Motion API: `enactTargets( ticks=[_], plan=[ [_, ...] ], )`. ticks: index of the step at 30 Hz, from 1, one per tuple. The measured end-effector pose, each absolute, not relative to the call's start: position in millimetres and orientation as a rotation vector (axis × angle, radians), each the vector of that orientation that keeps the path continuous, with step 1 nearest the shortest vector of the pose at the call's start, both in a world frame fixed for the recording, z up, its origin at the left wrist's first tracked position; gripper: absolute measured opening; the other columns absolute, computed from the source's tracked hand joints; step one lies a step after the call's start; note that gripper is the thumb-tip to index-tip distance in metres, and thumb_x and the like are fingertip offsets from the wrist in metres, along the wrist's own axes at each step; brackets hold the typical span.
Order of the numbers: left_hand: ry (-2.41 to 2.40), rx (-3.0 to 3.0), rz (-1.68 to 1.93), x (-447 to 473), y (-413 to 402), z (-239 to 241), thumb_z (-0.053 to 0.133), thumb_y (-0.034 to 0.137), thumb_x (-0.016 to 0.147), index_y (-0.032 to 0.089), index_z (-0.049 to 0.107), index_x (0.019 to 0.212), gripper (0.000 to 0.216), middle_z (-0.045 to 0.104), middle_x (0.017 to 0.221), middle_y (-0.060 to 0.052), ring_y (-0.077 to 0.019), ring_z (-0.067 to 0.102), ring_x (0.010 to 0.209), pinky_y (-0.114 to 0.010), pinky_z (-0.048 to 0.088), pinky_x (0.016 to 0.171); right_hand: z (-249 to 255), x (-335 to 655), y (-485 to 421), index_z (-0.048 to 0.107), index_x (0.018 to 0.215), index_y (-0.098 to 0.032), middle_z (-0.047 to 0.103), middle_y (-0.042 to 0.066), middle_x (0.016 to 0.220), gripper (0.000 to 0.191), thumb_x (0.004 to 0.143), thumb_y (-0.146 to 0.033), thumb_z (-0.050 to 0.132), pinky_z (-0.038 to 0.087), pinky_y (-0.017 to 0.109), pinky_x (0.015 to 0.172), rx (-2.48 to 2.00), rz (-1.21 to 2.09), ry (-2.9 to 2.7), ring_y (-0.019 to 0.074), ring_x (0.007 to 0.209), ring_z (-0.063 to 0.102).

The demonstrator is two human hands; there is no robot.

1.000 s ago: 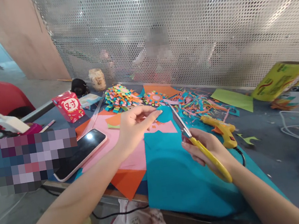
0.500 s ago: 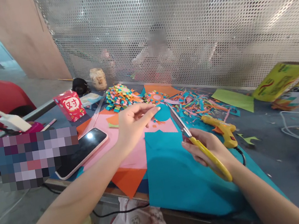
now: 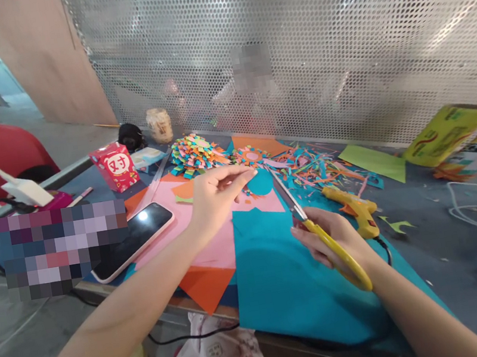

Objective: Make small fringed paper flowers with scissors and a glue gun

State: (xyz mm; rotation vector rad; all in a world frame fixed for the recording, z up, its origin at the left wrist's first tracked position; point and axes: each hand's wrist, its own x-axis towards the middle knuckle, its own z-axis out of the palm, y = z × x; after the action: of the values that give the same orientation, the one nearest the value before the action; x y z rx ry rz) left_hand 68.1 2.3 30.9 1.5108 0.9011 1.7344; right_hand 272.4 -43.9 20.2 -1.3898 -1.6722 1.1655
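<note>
Between the thumb and fingertips of my left hand (image 3: 217, 200) is pinched the edge of a round blue paper piece (image 3: 261, 183). My right hand (image 3: 334, 226) is closed around the yellow-handled scissors (image 3: 338, 253). Their blades point up and away, close to the right edge of the round piece; whether they touch it I cannot tell. Below the hands lie a large blue paper sheet (image 3: 290, 273) and a pink sheet (image 3: 213, 249). A fringed multicoloured paper flower (image 3: 193, 154) and a flatter one (image 3: 251, 156) sit just beyond.
Paper scraps (image 3: 313, 163) are heaped behind the scissors. A yellow glue gun (image 3: 359, 210) lies right of my right hand, its cord trailing. A phone (image 3: 135, 240) and a red box (image 3: 113, 167) are on the left. A perforated metal panel (image 3: 311, 40) rises behind the table.
The view has shifted very slightly. Both hands keep their hold on the round paper piece and the scissors, with hardly any visible movement.
</note>
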Motion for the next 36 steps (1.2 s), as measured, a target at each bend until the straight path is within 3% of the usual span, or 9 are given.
enactTargets(
  ticks=[5,13,28,33,36],
  plan=[
    [0.908,1.556,1.749,66.3,2.1,32.0,0.072,0.029,0.074,0.021,0.075,0.074,0.009,0.073,0.069,-0.001,-0.0057,0.051,0.044,-0.021,0.042,0.043,19.2,274.2,-43.3,0.042,0.071,-0.022,0.036,-0.01,0.05,0.044,0.069,-0.053,0.073,0.021,0.021,0.034,-1.382,1.192,-1.704,0.0047,0.034,0.032],
    [0.956,1.597,1.778,65.9,5.0,31.8,0.07,0.028,0.075,0.022,0.074,0.074,0.007,0.076,0.079,-0.003,-0.0128,0.065,0.067,-0.021,0.044,0.048,19.4,275.9,-42.5,0.044,0.072,-0.021,0.037,-0.01,0.047,0.045,0.069,-0.056,0.073,0.023,0.022,0.032,-1.415,1.2,-1.733,0.0054,0.032,0.033],
    [0.947,1.617,1.736,66.3,3.9,30.7,0.071,0.03,0.075,0.02,0.074,0.075,0.011,0.075,0.08,-0.004,-0.0092,0.06,0.056,-0.019,0.045,0.045,19.7,275.7,-41.3,0.044,0.072,-0.021,0.038,-0.01,0.051,0.044,0.069,-0.056,0.072,0.025,0.022,0.034,-1.404,1.184,-1.745,0.0053,0.034,0.034],
    [0.866,1.455,1.562,67.6,7.0,31.1,0.074,0.042,0.071,0.015,0.073,0.085,0.03,0.072,0.07,-0.003,-0.0063,0.054,0.041,-0.02,0.045,0.04,19.7,275.3,-42.0,0.043,0.071,-0.022,0.037,-0.01,0.05,0.045,0.069,-0.056,0.072,0.023,0.022,0.033,-1.404,1.195,-1.738,0.005,0.032,0.034],
    [0.822,1.345,1.402,69.2,6.9,32.8,0.081,0.034,0.064,0.012,0.068,0.093,0.039,0.067,0.06,0.001,-0.0073,0.055,0.039,-0.021,0.045,0.04,19.8,275.2,-42.1,0.041,0.071,-0.022,0.036,-0.011,0.05,0.046,0.069,-0.055,0.073,0.022,0.021,0.033,-1.412,1.209,-1.699,0.0047,0.032,0.033]
  ],
)
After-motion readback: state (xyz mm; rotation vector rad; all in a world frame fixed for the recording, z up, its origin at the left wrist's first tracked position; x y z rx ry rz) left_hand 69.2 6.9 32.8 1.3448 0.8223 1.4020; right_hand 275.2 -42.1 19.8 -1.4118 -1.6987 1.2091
